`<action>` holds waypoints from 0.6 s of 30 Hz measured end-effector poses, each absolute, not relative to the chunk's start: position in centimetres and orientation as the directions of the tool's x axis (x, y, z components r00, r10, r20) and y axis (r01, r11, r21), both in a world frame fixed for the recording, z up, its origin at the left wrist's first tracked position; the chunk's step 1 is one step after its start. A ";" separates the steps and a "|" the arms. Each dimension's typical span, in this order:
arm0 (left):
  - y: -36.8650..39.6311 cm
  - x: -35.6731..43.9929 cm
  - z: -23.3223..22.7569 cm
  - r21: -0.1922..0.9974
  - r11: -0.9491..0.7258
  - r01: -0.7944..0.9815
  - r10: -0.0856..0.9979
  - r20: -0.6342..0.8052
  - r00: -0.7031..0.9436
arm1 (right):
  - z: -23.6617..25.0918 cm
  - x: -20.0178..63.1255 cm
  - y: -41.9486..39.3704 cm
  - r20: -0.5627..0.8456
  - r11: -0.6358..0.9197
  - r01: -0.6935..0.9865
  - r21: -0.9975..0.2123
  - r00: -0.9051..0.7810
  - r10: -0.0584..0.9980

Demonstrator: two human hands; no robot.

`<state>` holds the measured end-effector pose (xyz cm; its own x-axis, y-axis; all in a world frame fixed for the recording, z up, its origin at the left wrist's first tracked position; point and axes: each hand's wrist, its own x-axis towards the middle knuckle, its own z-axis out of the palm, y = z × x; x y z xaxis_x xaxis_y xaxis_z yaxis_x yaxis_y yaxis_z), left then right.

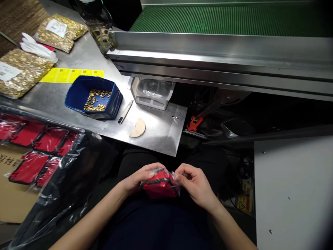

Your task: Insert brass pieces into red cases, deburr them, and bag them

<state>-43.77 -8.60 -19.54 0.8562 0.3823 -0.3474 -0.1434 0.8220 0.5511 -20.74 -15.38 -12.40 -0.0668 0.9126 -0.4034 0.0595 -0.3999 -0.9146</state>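
Note:
Over my lap, both hands hold one small red plastic part in a clear bag (160,184). My left hand (137,180) grips its left side, thumb over the top edge. My right hand (195,183) pinches the bag's right end between thumb and fingers. On the steel table (161,139) ahead stands a blue bin (91,98) with small gold pieces in it. A pen-like tool (125,112) and a semicircular wooden piece (138,128) lie beside the bin.
Bags of gold pieces (22,71) and a yellow label strip (71,75) lie at the table's far left. More red parts in plastic wrap (36,146) rest on a cardboard box at my left. A green conveyor (234,19) runs behind. A white panel (293,187) stands at right.

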 end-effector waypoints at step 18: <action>-12.7 -41.0 -15.0 0.886 0.451 0.105 0.784 -0.450 0.428 | -12.2 -25.8 -16.6 -0.393 -0.327 -0.358 -0.875 0.128 0.911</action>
<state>-41.02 -12.71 -14.97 0.4275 0.7842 -0.4497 0.1054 0.4509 0.8864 -25.78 -16.59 -12.23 0.1280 0.9107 -0.3927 -0.3583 -0.3268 -0.8746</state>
